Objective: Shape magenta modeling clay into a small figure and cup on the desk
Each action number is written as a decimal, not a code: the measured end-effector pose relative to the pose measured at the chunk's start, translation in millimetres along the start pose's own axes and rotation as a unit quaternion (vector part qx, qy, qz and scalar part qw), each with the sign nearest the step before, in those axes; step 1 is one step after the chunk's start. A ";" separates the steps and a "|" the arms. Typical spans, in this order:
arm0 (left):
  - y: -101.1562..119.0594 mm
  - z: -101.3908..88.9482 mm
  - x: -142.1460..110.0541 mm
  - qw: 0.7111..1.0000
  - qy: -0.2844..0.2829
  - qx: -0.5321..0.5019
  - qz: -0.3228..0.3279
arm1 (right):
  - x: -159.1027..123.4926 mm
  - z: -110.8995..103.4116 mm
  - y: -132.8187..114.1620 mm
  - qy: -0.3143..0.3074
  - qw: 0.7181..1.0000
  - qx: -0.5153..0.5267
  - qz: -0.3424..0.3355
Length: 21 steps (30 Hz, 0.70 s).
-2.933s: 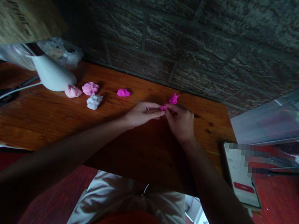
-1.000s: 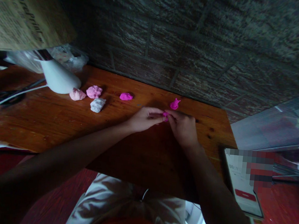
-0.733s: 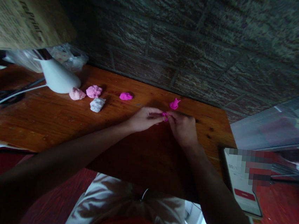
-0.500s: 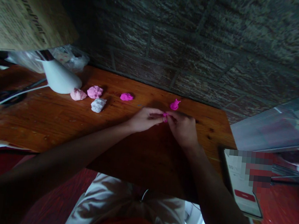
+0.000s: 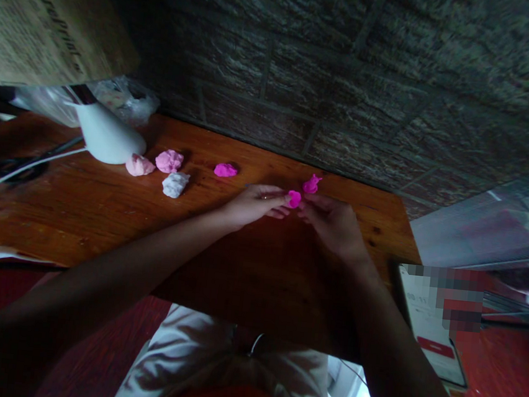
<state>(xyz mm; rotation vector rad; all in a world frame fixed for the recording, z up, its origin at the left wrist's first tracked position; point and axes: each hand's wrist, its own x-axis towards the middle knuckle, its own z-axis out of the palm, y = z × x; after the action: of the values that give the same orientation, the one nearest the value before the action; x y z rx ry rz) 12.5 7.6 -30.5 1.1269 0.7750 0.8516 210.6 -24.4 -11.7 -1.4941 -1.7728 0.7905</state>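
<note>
My left hand (image 5: 257, 205) pinches a small, flattened, rounded piece of magenta modelling clay (image 5: 294, 199) between thumb and fingers. My right hand (image 5: 334, 225) is closed, its thumb and fingertips at the right edge of the same piece. Just behind the fingers stands a magenta clay shape (image 5: 312, 184) with thin points on top. A magenta clay lump (image 5: 225, 170) lies farther left. Beyond it are a pink clay lump (image 5: 169, 160), a paler pink lump (image 5: 139, 164) and a white clay lump (image 5: 175, 184).
A lamp with a white base (image 5: 111, 137) and printed shade (image 5: 42, 21) stands on the wooden table (image 5: 103, 220) at left. Scissors (image 5: 19, 165), a white cord and clear plastic lie around it. A phone (image 5: 430, 320) sits at the right edge. A stone-patterned wall (image 5: 282, 113) rises behind.
My fingers have parted somewhat, and the pinched clay now shows as a flat, rounded piece facing me. My right hand has shifted slightly right.
</note>
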 end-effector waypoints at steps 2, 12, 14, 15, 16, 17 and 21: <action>2.8 -0.1 -0.8 1.000 -0.001 -0.019 -0.013 | 0.0 1.2 -0.8 -0.022 0.997 0.064 0.040; -2.9 -1.2 -0.3 1.000 -0.019 -0.005 -0.001 | 0.0 11.3 -2.5 -0.020 0.991 0.103 0.078; -4.5 -1.6 -0.6 1.000 -0.025 0.006 0.008 | 0.9 12.1 -1.4 -0.017 0.991 0.105 0.080; -5.2 -1.7 -0.7 0.999 -0.026 0.012 0.013 | 1.3 12.3 -0.9 -0.014 0.991 0.103 0.081; -5.9 -1.7 -0.9 0.999 -0.028 0.019 0.017 | 1.7 12.5 -0.6 -0.013 0.992 0.100 0.080; -6.5 -1.5 -1.1 0.999 -0.030 0.024 0.021 | 2.0 12.6 -0.2 -0.011 0.992 0.096 0.077; -9.3 1.4 -1.2 0.998 -0.035 0.038 0.044 | 2.8 13.8 1.1 -0.007 0.995 0.076 0.067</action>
<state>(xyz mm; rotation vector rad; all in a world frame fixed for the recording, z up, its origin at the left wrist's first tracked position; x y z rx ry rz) 14.8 4.1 -39.0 1.2600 0.7091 0.8568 199.6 -21.8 -20.3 -1.5209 -1.5964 0.9832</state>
